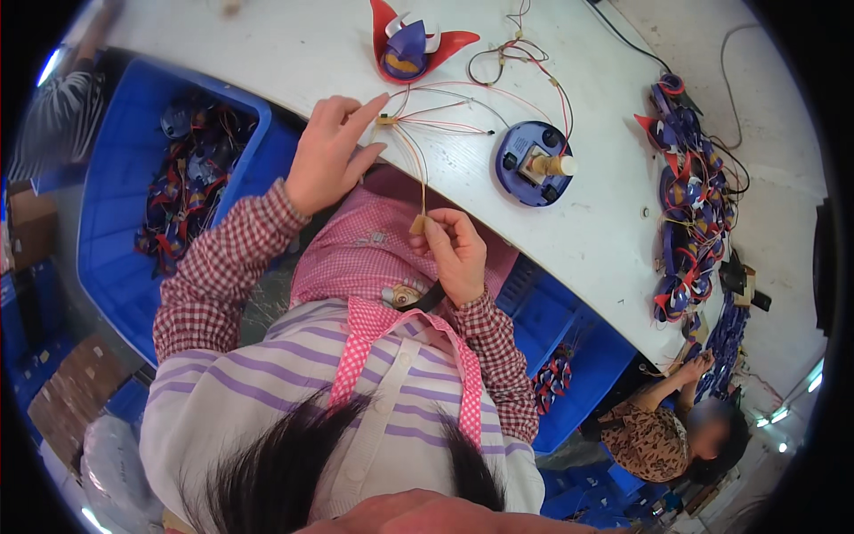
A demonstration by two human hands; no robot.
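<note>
My left hand (334,151) is over the table's near edge, fingers spread. Its thumb and index finger stand on either side of a small circuit board (385,119) with red, black and white wires. My right hand (455,254), in front of the edge, pinches a small flat tan piece (418,224). Thin wires (422,173) run from this piece up to the board. Beyond the board sits a purple-and-red figure part (407,51) with white horns. To the right lies a round purple base (532,167) with a cream cylinder on it, wires attached.
A blue bin (111,218) at the left holds wired purple-and-red parts; another blue bin (583,383) stands under the table at right. Similar assemblies (689,205) form a row along the white table's (605,240) far right. Another person (658,436) works at lower right.
</note>
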